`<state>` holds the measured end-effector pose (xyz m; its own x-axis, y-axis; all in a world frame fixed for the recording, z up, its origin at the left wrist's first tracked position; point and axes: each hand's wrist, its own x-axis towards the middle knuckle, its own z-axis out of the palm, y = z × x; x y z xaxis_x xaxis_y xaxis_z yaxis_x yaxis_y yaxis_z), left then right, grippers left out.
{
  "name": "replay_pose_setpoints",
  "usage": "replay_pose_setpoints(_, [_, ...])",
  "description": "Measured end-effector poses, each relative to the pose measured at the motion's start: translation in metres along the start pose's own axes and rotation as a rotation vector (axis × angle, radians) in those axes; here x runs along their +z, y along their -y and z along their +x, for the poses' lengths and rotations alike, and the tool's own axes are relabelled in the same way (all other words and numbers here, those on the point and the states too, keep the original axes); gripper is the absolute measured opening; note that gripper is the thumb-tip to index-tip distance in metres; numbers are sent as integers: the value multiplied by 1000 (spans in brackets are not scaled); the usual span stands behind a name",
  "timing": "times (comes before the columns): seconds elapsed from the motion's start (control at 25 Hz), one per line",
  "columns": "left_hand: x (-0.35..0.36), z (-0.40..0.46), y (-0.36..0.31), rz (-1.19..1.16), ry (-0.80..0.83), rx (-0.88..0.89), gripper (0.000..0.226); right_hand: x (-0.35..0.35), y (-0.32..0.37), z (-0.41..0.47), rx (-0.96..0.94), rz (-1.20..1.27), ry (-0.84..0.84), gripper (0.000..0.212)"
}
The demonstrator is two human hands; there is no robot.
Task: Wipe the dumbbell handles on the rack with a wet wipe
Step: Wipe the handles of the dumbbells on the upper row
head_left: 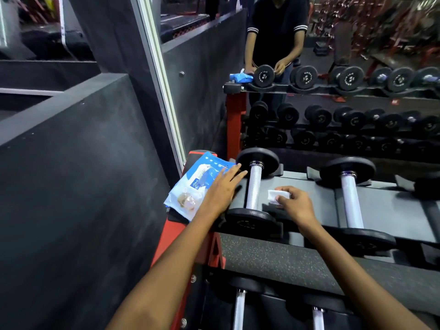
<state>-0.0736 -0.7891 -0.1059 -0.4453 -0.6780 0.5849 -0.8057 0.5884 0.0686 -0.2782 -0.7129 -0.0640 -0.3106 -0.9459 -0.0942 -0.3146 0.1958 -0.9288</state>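
Pinching folded wipe (277, 196) in right hand (296, 204), just right of first handle (254, 186); left hand (222, 190) lying flat, open, over packet (192, 184). Wrapping wipe fully around handle, sliding near to far.

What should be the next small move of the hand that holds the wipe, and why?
Probably move the right hand left to wrap the wipe around the nearest dumbbell handle: the wipe hangs beside it, not touching it.

Dark grey textured wall panel (78, 163); aluminium-framed wall mirror (333, 55), beyond the fingers; red machine frames reflected, blurred; black speckled rubber floor (273, 258), below the fingers
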Motion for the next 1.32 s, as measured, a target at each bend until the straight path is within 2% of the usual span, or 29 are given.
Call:
replay_pose_setpoints(0.12, [10,-9,12,251,149,-26,58,3,1,0,-12,-43,18,21])
replay_pose_setpoints(0.24, [9,-14,15,255,42,-77,62,5,-2,4,8,-40,0,20])
replay_pose_setpoints(0.32, [-4,-10,12,205,-59,-146,79,7,-2,7,28,-23,3,20])
replay_pose_setpoints(0.36, [-14,-6,12,207,-60,-228,88,10,-2,9,27,-25,5,20])
replay_pose_setpoints(0.4, [-23,-2,16,234,26,-353,99,13,-1,10,22,-31,5,20])
replay_pose_setpoints(0.48, [-39,3,29,255,358,-634,119,23,-1,13,10,-43,7,19])
replay_pose_setpoints(0.52, [-43,4,36,206,488,-718,120,27,-1,14,2,-54,10,19])
replay_pose_setpoints(0.56, [-45,2,39,152,548,-743,117,31,-1,14,0,-64,12,19])
replay_pose_setpoints(0.6, [-46,-1,39,119,543,-739,109,34,-1,14,4,-62,9,19])
replay_pose_setpoints(0.68, [-46,-9,29,108,393,-758,93,36,-1,14,6,-51,-5,20])
replay_pose_setpoints(0.8, [-50,1,26,43,119,-979,85,35,-1,14,4,-48,-4,21])
replay_pose_setpoints(0.88, [-54,16,40,8,167,-1071,89,33,0,14,4,-59,-8,21])
replay_pose_setpoints(1.0, [-48,17,50,3,369,-1067,103,33,-1,11,3,-69,-14,21])
replay_pose_setpoints(1.12, [-43,12,48,-38,362,-1059,114,30,-1,9,5,-73,-8,20])
replay_pose_setpoints(1.2, [-43,10,44,9,259,-971,117,28,0,10,8,-75,-5,20])
replay_pose_setpoints(1.24, [-42,11,41,38,151,-855,113,26,0,10,8,-69,-7,20])
replay_pose_setpoints(1.32, [-40,12,23,-15,-39,-531,88,24,0,11,15,-60,-10,21])
